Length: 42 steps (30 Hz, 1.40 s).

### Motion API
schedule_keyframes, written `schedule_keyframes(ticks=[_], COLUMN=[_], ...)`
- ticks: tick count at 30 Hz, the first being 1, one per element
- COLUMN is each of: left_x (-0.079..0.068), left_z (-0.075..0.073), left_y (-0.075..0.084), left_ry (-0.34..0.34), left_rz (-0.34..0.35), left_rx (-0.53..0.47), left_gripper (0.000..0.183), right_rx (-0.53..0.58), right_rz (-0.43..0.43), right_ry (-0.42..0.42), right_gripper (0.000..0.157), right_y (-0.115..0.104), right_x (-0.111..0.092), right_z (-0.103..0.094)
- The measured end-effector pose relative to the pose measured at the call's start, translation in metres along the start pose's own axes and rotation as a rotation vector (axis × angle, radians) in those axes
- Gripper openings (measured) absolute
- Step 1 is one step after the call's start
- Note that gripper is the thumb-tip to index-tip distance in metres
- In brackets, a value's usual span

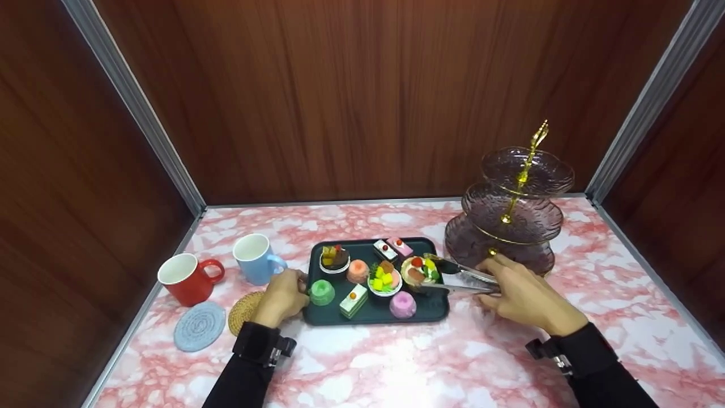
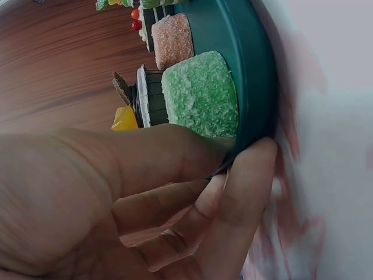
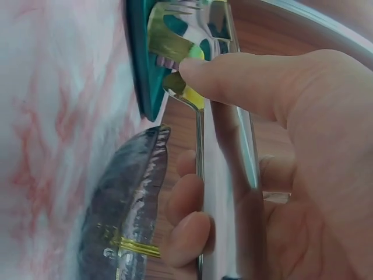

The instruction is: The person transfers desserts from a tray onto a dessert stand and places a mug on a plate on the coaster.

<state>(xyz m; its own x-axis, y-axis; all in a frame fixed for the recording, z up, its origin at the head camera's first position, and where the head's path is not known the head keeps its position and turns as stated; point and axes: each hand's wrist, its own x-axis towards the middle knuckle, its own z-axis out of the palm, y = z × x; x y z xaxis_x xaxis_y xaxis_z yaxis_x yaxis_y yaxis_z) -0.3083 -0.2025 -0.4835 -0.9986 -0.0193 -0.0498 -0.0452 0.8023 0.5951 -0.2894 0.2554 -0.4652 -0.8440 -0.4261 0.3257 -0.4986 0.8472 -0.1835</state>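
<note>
My left hand [image 1: 282, 297] pinches the left rim of a dark green tray [image 1: 334, 320], thumb on the inside and fingers beneath the edge in the left wrist view. Just inside that rim sits a green sugar-coated cake [image 2: 201, 93]. My right hand [image 1: 524, 292] grips metal serving tongs [image 1: 461, 288] by their arms. The spread tong ends reach over the tray's right side, on either side of a fruit-topped tart [image 1: 420, 272]. Also on the tray are a fruit cup [image 1: 385, 279], a pink cake [image 1: 402, 304], a green layered slice [image 1: 354, 300] and a chocolate cupcake [image 1: 334, 259].
A three-tier glass stand [image 1: 512, 218] with a gold handle rises behind my right hand. To the left are a red mug [image 1: 190, 283], a light blue mug [image 1: 254, 263], a grey coaster [image 1: 199, 327] and a woven tan coaster [image 1: 242, 313]. Wooden panels [image 1: 362, 102] enclose the table.
</note>
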Motion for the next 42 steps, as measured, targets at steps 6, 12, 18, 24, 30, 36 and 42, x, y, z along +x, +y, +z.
schedule_keyframes(ticks=[6,12,18,24,30,36,42], left_x=[-0.0013,-0.0024,0.0007,0.0018,-0.0001,-0.001,-0.0002], left_z=[0.001,0.0005,0.001,0.0021,0.0018,0.0007,0.0006], left_y=[-0.0002,-0.0003,0.0015,0.0011,-0.0017,-0.0016,-0.0005], left_ry=[-0.003,0.019,0.007,0.0,-0.009,-0.009,-0.006], left_rz=[0.002,0.02,0.007,0.001,-0.012,-0.016,-0.001], left_rx=[-0.007,0.012,-0.017,-0.009,-0.012,-0.024,0.015], left_gripper=[0.041,0.039,0.035,0.035,0.039,0.034,0.025], right_rx=[0.037,0.023,0.029,0.033,0.027,0.016,0.013], right_rz=[0.01,0.054,0.083,0.073,0.072,0.06,0.055], right_ry=[-0.029,-0.056,-0.089,-0.037,-0.037,-0.02,0.016], right_gripper=[0.046,0.046,0.044,0.04,0.043,0.046,0.046], right_y=[-0.002,-0.0023,0.0023,0.003,0.0007,-0.0004,0.0017], right_x=[0.0002,-0.001,-0.0019,-0.0031,-0.0047,-0.0056,-0.0074], right_z=[0.0069,0.0048,0.004,0.0063,0.0069,0.0037,0.0023])
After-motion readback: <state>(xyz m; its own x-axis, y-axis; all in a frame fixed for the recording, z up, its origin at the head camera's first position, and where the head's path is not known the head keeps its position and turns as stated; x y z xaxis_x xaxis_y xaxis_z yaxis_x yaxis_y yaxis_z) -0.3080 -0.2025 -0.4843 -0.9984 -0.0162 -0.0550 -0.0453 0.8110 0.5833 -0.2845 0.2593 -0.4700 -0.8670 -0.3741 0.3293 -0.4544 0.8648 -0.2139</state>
